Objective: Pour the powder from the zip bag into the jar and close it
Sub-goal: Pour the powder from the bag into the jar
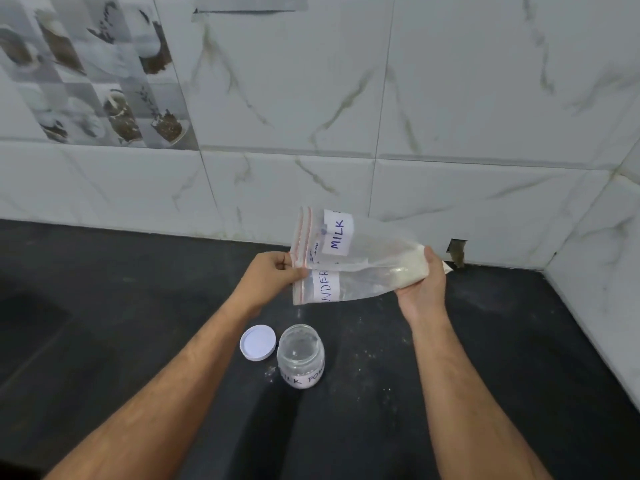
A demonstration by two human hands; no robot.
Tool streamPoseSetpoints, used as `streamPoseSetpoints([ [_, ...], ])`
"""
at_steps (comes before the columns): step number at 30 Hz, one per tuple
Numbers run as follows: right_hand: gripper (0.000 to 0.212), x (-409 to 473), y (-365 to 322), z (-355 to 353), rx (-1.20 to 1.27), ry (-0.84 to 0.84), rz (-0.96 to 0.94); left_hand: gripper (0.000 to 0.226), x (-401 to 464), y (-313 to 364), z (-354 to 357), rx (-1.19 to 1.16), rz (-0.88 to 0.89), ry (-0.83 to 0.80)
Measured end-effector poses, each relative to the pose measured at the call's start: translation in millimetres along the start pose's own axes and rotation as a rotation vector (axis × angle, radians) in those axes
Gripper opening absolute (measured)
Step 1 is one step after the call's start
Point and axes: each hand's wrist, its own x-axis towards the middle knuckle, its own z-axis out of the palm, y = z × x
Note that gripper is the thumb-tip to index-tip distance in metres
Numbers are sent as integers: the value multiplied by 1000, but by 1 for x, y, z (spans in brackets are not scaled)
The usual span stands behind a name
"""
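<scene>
The zip bag [349,261] lies sideways in the air with white powder [412,270] at its right end. The left hand [273,275] pinches the zip end; the right hand [424,287] cups the powder end. Below stands the open jar [300,355], its white lid [258,342] beside it on the counter [138,306]

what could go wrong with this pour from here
1. The zip bag is held high and behind the jar, its mouth not over the opening, so powder may land on the black counter, where specks already lie.
2. The bag's mouth looks wider than the jar's, so powder could spill past the rim.
3. The left hand pinches only the zip edge while the right hand lifts the powder end; a sudden slide could dump it at once.
</scene>
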Motion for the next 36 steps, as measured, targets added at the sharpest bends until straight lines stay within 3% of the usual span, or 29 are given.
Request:
streamPoseSetpoints([
  [3,33,-9,1,0,-87,-12,9,23,-11,-22,-4,-76,-36,-16],
  [10,29,-26,5,4,-253,-41,-14,3,-36,-68,2,-144,-104,-51],
  [13,29,-31,6,8,-291,-59,-45,5,-43,-78,5,-187,-128,-58],
  [20,48,-37,6,26,-446,-113,-117,15,-48,-96,7,-253,-167,-23],
  [28,23,-50,7,53,-587,-173,-195,27,-52,-118,16,-319,-230,44],
  [36,16,-64,5,72,-656,-235,-213,12,-55,-128,22,-377,-271,52],
])
